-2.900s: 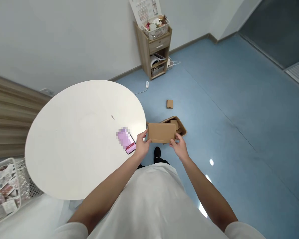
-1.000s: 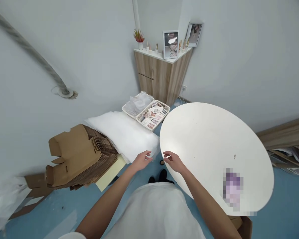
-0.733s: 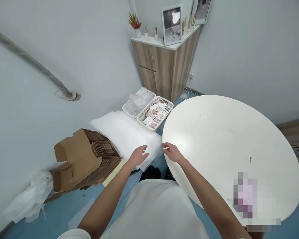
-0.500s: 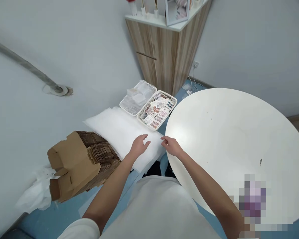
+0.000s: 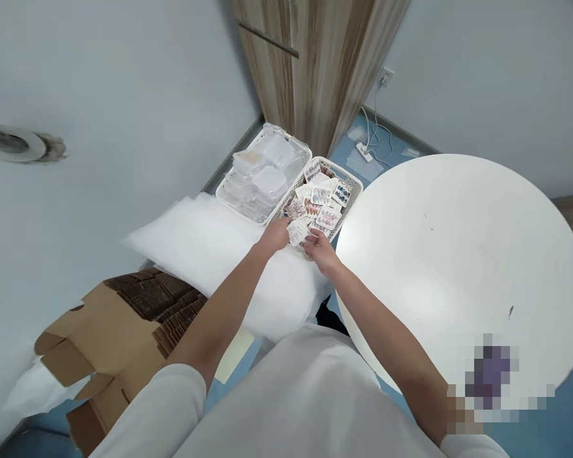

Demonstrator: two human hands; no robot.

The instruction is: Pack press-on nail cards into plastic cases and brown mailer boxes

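Note:
A white openwork basket [image 5: 354, 182] holds several cards of press-on nails [image 5: 321, 194]. My left hand [image 5: 274, 236] reaches over its near left corner, fingers curled inward. Their tips are partly hidden among the cards, so what they grip does not show. At the near right corner is my right hand [image 5: 319, 250], its fingers bent and somewhat apart over the cards. A white card with printed text [image 5: 297, 233] lies between both hands, near the right fingertips.
Left of the basket, a second white basket [image 5: 223, 198] holds clear plastic boxes [image 5: 270, 181]. White foam sheets [image 5: 186, 238] lie in front, beside stacked cardboard boxes [image 5: 109, 324]. A round white table [image 5: 463, 254] stands right; a power strip [image 5: 363, 152] lies on the floor.
Both hands have moved forward from above the foam sheets to the near corners of the basket with the nail cards. The view has tilted downward and come closer to the baskets.

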